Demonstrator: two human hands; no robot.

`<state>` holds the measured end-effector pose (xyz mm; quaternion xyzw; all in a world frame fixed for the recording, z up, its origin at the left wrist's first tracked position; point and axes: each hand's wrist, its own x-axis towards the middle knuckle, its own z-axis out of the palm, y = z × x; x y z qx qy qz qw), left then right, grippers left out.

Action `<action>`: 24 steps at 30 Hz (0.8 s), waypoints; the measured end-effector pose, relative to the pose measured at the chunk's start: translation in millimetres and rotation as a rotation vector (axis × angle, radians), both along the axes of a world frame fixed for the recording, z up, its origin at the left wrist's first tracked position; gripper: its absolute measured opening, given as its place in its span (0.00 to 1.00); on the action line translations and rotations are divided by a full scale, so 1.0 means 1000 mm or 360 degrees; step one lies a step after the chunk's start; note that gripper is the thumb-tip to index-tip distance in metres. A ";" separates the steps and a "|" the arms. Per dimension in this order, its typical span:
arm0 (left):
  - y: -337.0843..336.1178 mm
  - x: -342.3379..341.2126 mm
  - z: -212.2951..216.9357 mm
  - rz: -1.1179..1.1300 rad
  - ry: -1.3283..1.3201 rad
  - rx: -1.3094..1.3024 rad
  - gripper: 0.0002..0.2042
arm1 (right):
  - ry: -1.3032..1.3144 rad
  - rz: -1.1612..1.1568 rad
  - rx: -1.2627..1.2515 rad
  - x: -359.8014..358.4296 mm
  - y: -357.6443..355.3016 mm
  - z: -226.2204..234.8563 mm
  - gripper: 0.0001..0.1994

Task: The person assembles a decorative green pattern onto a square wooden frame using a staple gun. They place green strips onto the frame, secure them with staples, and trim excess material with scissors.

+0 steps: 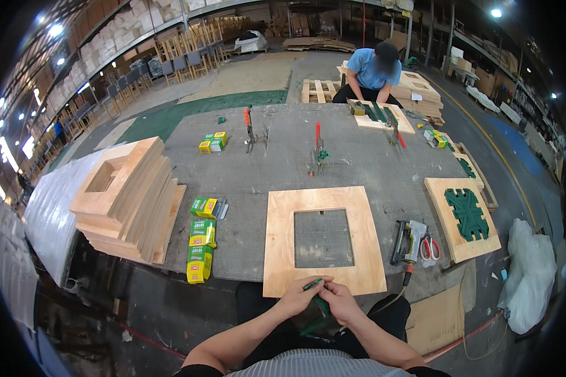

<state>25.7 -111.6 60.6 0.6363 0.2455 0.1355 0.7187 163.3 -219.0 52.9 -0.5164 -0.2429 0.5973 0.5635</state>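
Note:
My left hand and my right hand meet over the near edge of a square plywood frame with a square opening. Both are closed on a green webbing strip; one end pokes up between the fingers and the rest hangs toward my lap. The plywood frame lies flat on the table in front of me. Right of it rests a pneumatic staple gun with its hose, and beside that a pair of scissors with red-and-white handles.
A stack of plywood frames stands at left, near green-and-yellow boxes. At right lies a frame with woven green webbing. Red-handled clamp-like tools stand on the grey table. Across it, a person in blue bends over another frame.

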 end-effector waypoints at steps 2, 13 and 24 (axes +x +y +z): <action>0.016 -0.001 0.002 0.0195 0.0018 0.0144 0.15 | 0.0041 0.0003 0.0015 -0.001 0.015 -0.002 0.12; 0.202 0.002 -0.047 0.0430 0.0838 0.1847 0.23 | -0.1817 0.0166 0.0512 0.092 0.186 0.096 0.19; 0.216 0.019 -0.068 0.0289 0.0728 0.1652 0.29 | -0.2617 -0.0125 0.0013 0.256 0.485 0.102 0.32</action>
